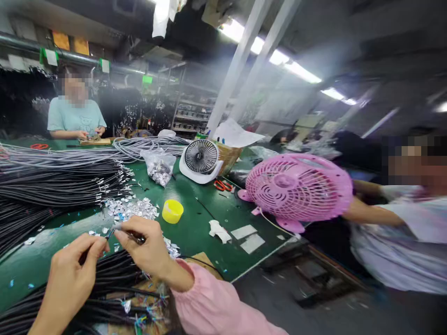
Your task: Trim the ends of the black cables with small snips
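Observation:
My left hand [75, 265] is closed in a pinch on the end of a black cable; thin bluish wire [110, 232] shows at the fingertips. Facing it, my right hand [148, 244] is curled with thumb and forefinger at that same wire end. Something small and dark shows inside the right fingers, too hidden to name. Below both hands lies a bundle of black cables [118, 267], with bared, coloured wire ends [141, 321] near the front. Scraps of silver foil [134, 209] are heaped just beyond my hands on the green table [195, 246].
Stacks of black cables [52, 186] and grey cables [70, 156] fill the left. Further back are a yellow tape roll [172, 211], a plastic bag [159, 167], a white fan [200, 160] and red scissors [222, 185]. A pink fan [296, 186] stands right, near a co-worker's arm; another person sits opposite.

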The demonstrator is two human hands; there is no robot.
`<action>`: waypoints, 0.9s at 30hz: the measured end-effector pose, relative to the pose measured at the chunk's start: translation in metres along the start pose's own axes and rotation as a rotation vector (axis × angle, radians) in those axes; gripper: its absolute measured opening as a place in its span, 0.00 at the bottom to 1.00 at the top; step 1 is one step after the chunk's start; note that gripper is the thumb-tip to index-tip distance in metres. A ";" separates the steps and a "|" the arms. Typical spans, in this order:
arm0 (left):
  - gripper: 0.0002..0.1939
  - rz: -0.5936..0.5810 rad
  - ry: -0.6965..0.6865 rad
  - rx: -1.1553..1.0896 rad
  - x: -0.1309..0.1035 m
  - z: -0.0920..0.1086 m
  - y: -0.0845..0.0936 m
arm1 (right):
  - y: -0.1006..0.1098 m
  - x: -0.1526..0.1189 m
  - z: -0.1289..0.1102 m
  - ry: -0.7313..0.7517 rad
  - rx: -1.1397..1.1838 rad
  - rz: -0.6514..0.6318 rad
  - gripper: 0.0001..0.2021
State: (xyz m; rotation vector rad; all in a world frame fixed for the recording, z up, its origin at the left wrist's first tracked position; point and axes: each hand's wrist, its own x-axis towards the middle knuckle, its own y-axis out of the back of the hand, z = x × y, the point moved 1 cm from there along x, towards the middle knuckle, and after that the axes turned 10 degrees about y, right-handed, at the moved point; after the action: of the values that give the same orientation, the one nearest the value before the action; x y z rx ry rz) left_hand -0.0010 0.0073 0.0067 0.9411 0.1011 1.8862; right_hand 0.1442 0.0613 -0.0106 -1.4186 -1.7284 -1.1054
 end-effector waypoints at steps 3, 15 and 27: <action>0.16 -0.002 -0.007 0.002 -0.001 0.002 0.002 | -0.001 -0.004 0.001 0.017 -0.046 -0.035 0.09; 0.11 0.048 0.056 0.009 -0.011 -0.006 0.002 | 0.000 -0.002 -0.006 -0.125 0.017 -0.097 0.13; 0.11 0.099 0.188 0.019 -0.027 -0.010 -0.009 | 0.002 0.002 -0.013 -0.608 0.184 -0.181 0.11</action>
State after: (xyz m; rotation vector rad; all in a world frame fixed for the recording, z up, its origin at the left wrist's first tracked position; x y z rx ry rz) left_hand 0.0045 -0.0065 -0.0193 0.7918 0.1882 2.0664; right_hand 0.1457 0.0503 -0.0026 -1.6060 -2.3500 -0.6015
